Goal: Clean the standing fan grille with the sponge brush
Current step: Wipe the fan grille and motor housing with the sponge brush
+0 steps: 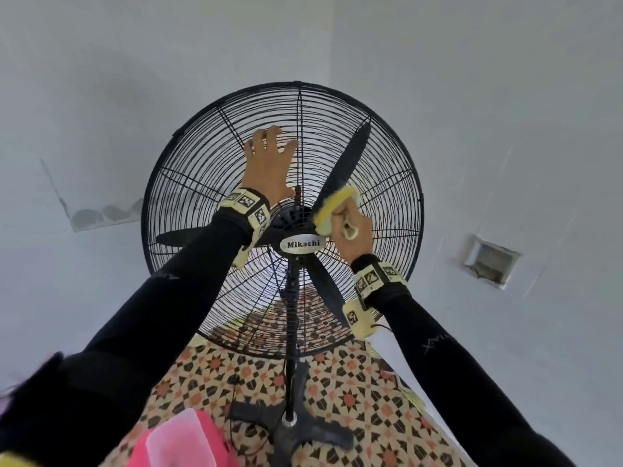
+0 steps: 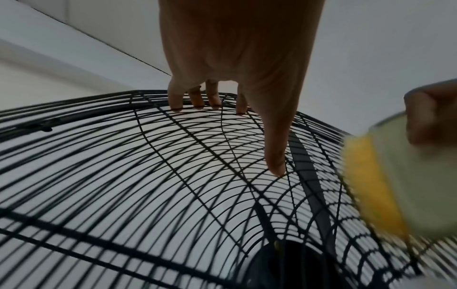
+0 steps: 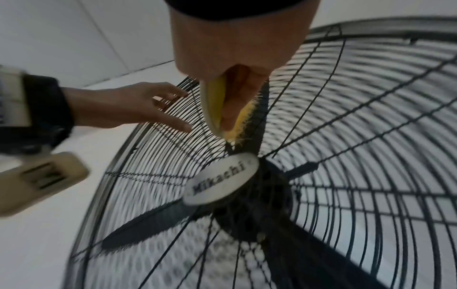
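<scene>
A black standing fan with a round wire grille [image 1: 188, 183] fills the middle of the head view, its white "Mikachi" badge [image 1: 299, 244] at the hub. My left hand [image 1: 269, 163] lies spread on the grille's upper part, fingertips [image 2: 195, 103] and thumb touching the wires [image 2: 123, 176]. My right hand [image 1: 352, 230] grips the yellow sponge brush [image 1: 333, 207] and holds it against the grille just above and right of the badge. In the right wrist view the sponge brush [image 3: 217, 105] touches the wires [image 3: 371, 136] close to the badge [image 3: 222, 178]. The sponge brush [image 2: 378, 185] is blurred in the left wrist view.
The fan's pole [image 1: 290, 332] and black base [image 1: 303, 429] stand on a patterned tiled floor [image 1: 354, 382]. A pink container [image 1: 188, 443] sits near the base at lower left. White walls surround the fan, with a recessed box [image 1: 490, 264] on the right wall.
</scene>
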### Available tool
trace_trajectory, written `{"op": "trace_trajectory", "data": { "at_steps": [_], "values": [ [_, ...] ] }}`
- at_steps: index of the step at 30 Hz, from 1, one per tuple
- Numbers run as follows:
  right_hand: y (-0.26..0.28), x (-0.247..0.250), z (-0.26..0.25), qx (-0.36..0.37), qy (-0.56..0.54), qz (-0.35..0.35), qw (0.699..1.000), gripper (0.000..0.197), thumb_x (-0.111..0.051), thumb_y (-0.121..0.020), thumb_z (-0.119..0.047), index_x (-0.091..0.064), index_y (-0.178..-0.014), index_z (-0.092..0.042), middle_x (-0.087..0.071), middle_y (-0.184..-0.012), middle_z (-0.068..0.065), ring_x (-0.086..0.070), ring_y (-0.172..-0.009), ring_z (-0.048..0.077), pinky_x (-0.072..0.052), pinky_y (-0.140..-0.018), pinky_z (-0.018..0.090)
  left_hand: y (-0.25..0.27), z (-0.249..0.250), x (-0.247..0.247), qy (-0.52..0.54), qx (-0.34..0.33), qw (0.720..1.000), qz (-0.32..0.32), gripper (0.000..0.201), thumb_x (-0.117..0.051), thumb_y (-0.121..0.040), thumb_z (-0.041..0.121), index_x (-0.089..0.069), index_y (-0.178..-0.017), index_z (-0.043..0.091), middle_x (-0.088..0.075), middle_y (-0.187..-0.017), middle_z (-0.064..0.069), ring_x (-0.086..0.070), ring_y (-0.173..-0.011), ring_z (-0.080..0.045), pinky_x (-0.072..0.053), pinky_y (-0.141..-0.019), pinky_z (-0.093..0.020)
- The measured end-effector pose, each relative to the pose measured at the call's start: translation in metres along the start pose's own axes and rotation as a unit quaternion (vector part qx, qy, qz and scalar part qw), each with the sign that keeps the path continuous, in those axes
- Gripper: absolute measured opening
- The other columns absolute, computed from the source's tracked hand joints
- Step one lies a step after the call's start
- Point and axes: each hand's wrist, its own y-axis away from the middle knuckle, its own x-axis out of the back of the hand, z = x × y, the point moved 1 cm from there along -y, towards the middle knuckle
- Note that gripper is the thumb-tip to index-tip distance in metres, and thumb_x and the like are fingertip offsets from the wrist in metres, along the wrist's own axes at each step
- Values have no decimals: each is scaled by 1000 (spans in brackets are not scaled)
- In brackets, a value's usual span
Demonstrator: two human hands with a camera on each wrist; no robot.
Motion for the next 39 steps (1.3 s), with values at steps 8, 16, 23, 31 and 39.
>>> {"op": "trace_trajectory", "data": {
  "at_steps": [8, 16, 23, 31, 39],
  "values": [
    [8, -4, -14, -4, 5, 58, 998, 8, -46, -99, -16, -53, -96, -12, -60, -66, -3, -55, -47, 7, -45, -44, 20, 2, 1, 8, 0, 9, 1000, -6, 105, -91, -67, 53, -41, -146, 5, -25, -159, -18, -24, -145, -46, -27, -116, -63],
    [8, -7, -42, -60, 104, 73, 990, 77, -54, -98, -12, -8, -160, -13, -58, -132, 23, -67, -88, 22, -57, -75, 31, 4, 1, 4, 3, -2, 1000, 21, 102, -91, -65, 57, -46, -141, 6, -30, -155, -15, -28, -142, -41, -32, -114, -59],
    [16, -46, -54, -54, 250, -18, 967, 66, -66, -91, -6, -35, -149, -3, -46, -141, 21, -64, -98, 35, -56, -80, 42, 4, -3, 5, 13, 1, 1000, 20, 102, -91, -64, 56, -46, -142, 8, -31, -155, -15, -29, -143, -40, -32, -113, -58],
    [20, -35, -56, -75, 240, 39, 967, 51, -58, -97, -20, -46, -143, -4, -56, -119, 17, -59, -86, 29, -51, -71, 37, 6, -2, 3, 30, -2, 999, 29, 96, -92, -67, 50, -46, -142, 11, -31, -156, -14, -29, -143, -39, -30, -114, -57],
    [14, -36, -57, -123, -15, 2, 992, 23, -64, -90, -24, -71, -106, -10, -68, -79, 8, -70, -70, 25, -59, -52, 44, 2, -13, 3, 39, -11, 999, 20, 90, -91, -72, 39, -46, -145, 13, -31, -156, -12, -30, -141, -38, -33, -112, -57]
  ]
}}
